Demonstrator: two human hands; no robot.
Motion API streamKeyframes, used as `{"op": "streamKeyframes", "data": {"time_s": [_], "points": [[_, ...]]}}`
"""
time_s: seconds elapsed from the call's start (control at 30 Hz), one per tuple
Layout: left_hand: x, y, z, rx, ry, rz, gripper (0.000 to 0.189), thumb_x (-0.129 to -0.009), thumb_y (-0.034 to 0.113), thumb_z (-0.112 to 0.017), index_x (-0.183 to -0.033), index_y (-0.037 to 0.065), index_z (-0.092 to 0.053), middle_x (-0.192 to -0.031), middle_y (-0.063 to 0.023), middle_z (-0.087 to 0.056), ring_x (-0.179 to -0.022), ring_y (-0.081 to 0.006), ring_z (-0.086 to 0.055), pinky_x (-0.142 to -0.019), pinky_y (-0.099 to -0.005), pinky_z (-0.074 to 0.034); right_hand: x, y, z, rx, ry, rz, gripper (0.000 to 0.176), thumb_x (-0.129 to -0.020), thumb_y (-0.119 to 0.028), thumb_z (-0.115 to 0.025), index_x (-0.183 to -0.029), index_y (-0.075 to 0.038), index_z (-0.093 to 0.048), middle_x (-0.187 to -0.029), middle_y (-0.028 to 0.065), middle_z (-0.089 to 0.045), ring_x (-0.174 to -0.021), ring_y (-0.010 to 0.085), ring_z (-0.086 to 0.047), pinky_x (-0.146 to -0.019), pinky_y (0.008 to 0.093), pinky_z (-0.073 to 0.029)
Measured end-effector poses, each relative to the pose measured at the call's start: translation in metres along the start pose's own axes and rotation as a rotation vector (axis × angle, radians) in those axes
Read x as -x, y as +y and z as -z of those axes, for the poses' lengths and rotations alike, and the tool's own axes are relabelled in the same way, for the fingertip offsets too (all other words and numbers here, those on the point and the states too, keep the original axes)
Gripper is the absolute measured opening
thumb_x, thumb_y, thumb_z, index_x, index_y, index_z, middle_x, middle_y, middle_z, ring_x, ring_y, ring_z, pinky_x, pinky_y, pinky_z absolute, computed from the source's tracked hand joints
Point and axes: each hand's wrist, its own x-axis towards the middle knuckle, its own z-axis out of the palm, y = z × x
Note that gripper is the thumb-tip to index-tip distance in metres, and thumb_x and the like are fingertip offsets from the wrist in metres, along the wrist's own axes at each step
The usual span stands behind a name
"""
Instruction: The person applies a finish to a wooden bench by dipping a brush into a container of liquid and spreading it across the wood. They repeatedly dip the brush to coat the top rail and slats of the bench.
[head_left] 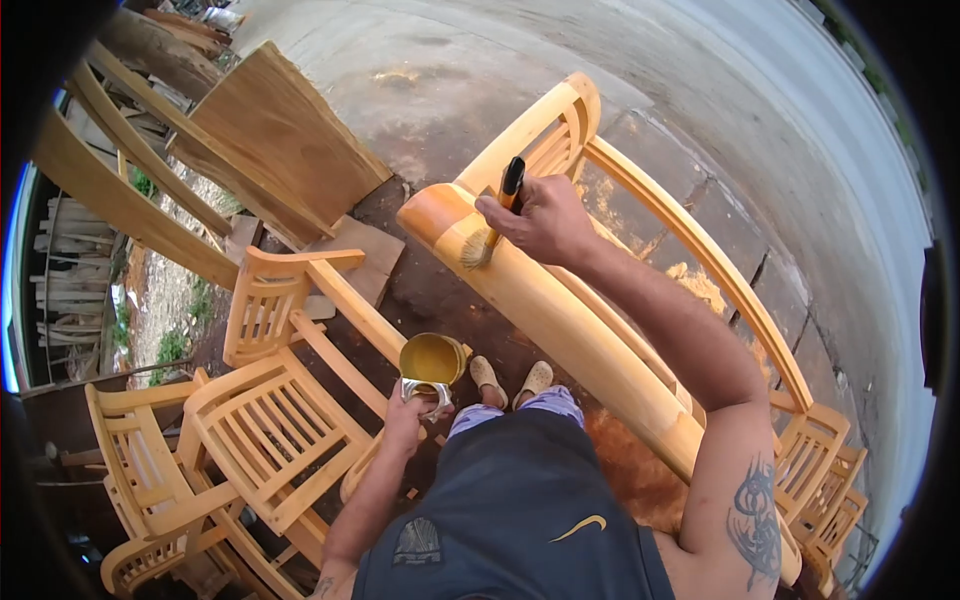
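Note:
My right hand (552,218) is closed around the handle of a paintbrush (479,247) with a black end and pale bristles. The bristle tips meet the rounded top rail of a light wooden bench (565,325), near its far left end. That end looks darker orange than the rest of the rail. Low in front of my body, my left hand (406,420) is closed on the silvery handle of a mug (463,360). Yellowish liquid (430,356) shows inside the mug. My feet in beige clogs (535,382) stand beside the bench.
Slatted wooden chairs (280,435) crowd the left side. A broad wooden board (285,140) leans at the upper left beside long curved planks (140,205). More slatted pieces (815,455) stand at the right. Sawdust (697,287) lies on the paved ground behind the bench.

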Motion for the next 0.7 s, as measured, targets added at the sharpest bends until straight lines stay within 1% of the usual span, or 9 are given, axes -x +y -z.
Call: {"op": "streamKeyframes", "data": {"time_s": [0.07,0.13,0.2,0.27,0.4,0.43,0.53,0.6,0.7], "points": [[0.001,-0.001,0.001,-0.011,0.003,-0.006,0.045,-0.087,0.001,-0.045,-0.131,0.000,-0.051,-0.109,-0.0227,-0.072,-0.088,-0.0321,-0.075,-0.078,-0.0400,-0.063,0.007,0.001,0.030,-0.034,-0.029,-0.119,0.039,-0.092,-0.035,-0.075,-0.074,-0.001,-0.069,-0.059,0.0124,-0.066,-0.053,0.0244,-0.067,-0.056,0.0382,-0.053],[0.000,-0.003,0.003,0.004,-0.011,0.008,0.046,-0.087,0.000,-0.045,-0.133,0.000,-0.048,-0.110,-0.0213,-0.070,-0.087,-0.0328,-0.076,-0.078,-0.0410,-0.064,-0.006,0.011,0.036,-0.152,0.216,-0.098,0.045,-0.094,-0.039,-0.073,-0.080,0.004,-0.072,-0.061,0.0133,-0.068,-0.053,0.0171,-0.065,-0.057,0.0362,-0.054],[-0.001,-0.001,0.001,-0.011,-0.016,0.021,0.047,-0.087,0.000,-0.045,-0.134,0.000,-0.046,-0.110,-0.0205,-0.070,-0.087,-0.0331,-0.076,-0.078,-0.0414,-0.064,-0.018,0.028,0.029,-0.187,0.289,-0.093,0.049,-0.094,-0.043,-0.072,-0.084,0.005,-0.072,-0.062,0.0141,-0.068,-0.055,0.0184,-0.065,-0.060,0.0365,-0.054],[0.000,0.004,-0.001,-0.045,-0.008,0.034,0.047,-0.087,-0.001,-0.044,-0.133,0.000,-0.047,-0.110,-0.0203,-0.070,-0.088,-0.0329,-0.076,-0.078,-0.0412,-0.064,0.000,0.035,0.014,-0.107,0.136,-0.245,0.051,-0.094,-0.045,-0.072,-0.086,0.006,-0.072,-0.063,0.0154,-0.068,-0.056,0.0204,-0.065,-0.062,0.0381,-0.054],[0.001,0.002,0.004,-0.030,-0.020,0.024,0.048,-0.086,-0.001,-0.042,-0.134,0.000,-0.047,-0.110,-0.0207,-0.070,-0.090,-0.0327,-0.076,-0.079,-0.0408,-0.063,0.017,0.058,0.031,-0.110,0.054,-0.292,0.047,-0.092,-0.041,-0.072,-0.087,0.006,-0.072,-0.066,0.0172,-0.069,-0.062,0.0256,-0.069,-0.065,0.0390,-0.056],[0.001,0.002,0.004,-0.032,-0.022,0.026,0.048,-0.086,-0.001,-0.042,-0.134,0.000,-0.047,-0.110,-0.0210,-0.071,-0.090,-0.0327,-0.076,-0.079,-0.0408,-0.063,0.013,0.055,0.037,-0.149,0.098,-0.260,0.047,-0.091,-0.041,-0.070,-0.087,0.005,-0.072,-0.070,0.0179,-0.071,-0.065,0.0276,-0.071,-0.068,0.0394,-0.058],[0.000,0.004,-0.003,-0.051,-0.009,0.013,0.042,-0.088,0.002,-0.047,-0.130,-0.002,-0.052,-0.109,-0.0221,-0.072,-0.088,-0.0321,-0.076,-0.080,-0.0411,-0.064,-0.013,0.031,0.045,-0.014,-0.050,-0.271,0.046,-0.090,-0.042,-0.068,-0.086,0.003,-0.073,-0.074,0.0187,-0.073,-0.069,0.0318,-0.072,-0.072,0.0411,-0.058],[0.000,0.005,-0.004,-0.075,-0.010,0.010,0.039,-0.089,0.004,-0.050,-0.128,-0.002,-0.054,-0.108,-0.0226,-0.073,-0.087,-0.0318,-0.076,-0.080,-0.0412,-0.064,-0.034,0.032,0.013,0.010,-0.069,-0.214,0.043,-0.089,-0.041,-0.065,-0.086,0.001,-0.073,-0.077,0.0198,-0.073,-0.073,0.0354,-0.073,-0.076,0.0431,-0.058],[-0.003,0.006,-0.005,-0.098,-0.029,0.016,0.040,-0.090,0.003,-0.048,-0.129,-0.002,-0.053,-0.108,-0.0227,-0.073,-0.087,-0.0318,-0.076,-0.080,-0.0411,-0.063,-0.058,0.030,-0.018,-0.090,0.084,-0.153,0.051,-0.092,-0.047,-0.073,-0.090,0.004,-0.072,-0.070,0.0138,-0.070,-0.065,0.0240,-0.067,-0.068,0.0387,-0.056]]}}
